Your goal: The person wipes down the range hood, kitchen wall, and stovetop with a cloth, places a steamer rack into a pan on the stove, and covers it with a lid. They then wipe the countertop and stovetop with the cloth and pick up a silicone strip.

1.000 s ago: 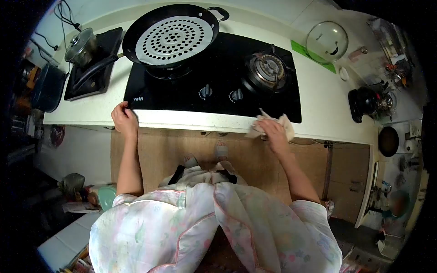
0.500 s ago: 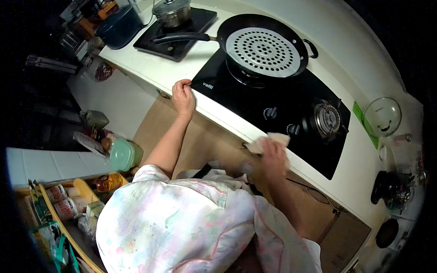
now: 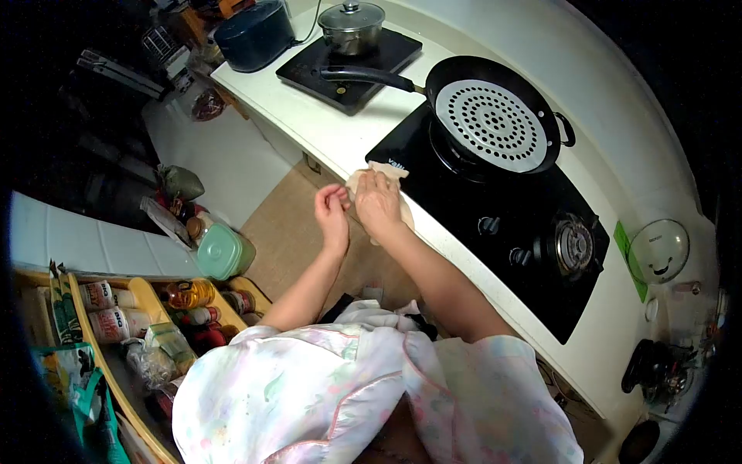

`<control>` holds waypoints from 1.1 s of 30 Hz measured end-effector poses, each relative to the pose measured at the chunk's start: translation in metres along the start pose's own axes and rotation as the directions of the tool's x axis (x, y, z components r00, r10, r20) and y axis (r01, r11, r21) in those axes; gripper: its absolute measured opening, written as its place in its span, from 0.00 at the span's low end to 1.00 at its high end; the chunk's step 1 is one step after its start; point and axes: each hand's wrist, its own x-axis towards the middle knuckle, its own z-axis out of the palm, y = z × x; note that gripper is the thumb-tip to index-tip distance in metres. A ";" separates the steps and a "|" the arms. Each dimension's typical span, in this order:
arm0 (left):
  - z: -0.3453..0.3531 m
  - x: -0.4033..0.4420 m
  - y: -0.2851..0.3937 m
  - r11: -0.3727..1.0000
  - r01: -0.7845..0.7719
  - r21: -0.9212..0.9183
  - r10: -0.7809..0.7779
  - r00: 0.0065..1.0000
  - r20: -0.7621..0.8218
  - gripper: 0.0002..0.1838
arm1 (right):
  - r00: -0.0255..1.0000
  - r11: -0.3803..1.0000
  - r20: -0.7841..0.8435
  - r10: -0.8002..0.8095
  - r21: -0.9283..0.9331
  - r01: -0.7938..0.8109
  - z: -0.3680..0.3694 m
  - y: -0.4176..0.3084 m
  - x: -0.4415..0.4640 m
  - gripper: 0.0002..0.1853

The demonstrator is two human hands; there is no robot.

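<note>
Tan floor (image 3: 274, 205), pale wall (image 3: 641, 131), yellow shelving (image 3: 148, 307)

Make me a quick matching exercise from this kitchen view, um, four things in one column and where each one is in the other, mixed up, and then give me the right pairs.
Things:
1. Pale cloth
2. Glass lid
3. Lidded steel pot
4. Perforated plate

Places:
A. On the flat black slab
B. Inside the black pan
C. Under the right hand
D. Overlapping a bright green strip

Right pairs:
1-C
2-D
3-A
4-B
</note>
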 end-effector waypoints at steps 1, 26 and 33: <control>-0.010 -0.009 -0.002 0.999 -0.007 0.044 0.007 1.000 0.001 0.06 | 0.999 0.999 -0.015 -0.035 -0.006 0.035 0.007 0.000 0.006 0.23; 0.042 -0.010 0.027 0.983 -0.136 0.122 0.084 0.931 0.355 0.07 | 0.900 0.918 0.248 0.357 0.082 -0.387 -0.143 0.082 -0.179 0.29; 0.114 -0.063 0.019 0.860 -0.504 0.075 0.295 0.612 0.734 0.08 | 0.098 -0.084 0.211 0.973 0.713 -0.696 -0.228 0.120 -0.316 0.22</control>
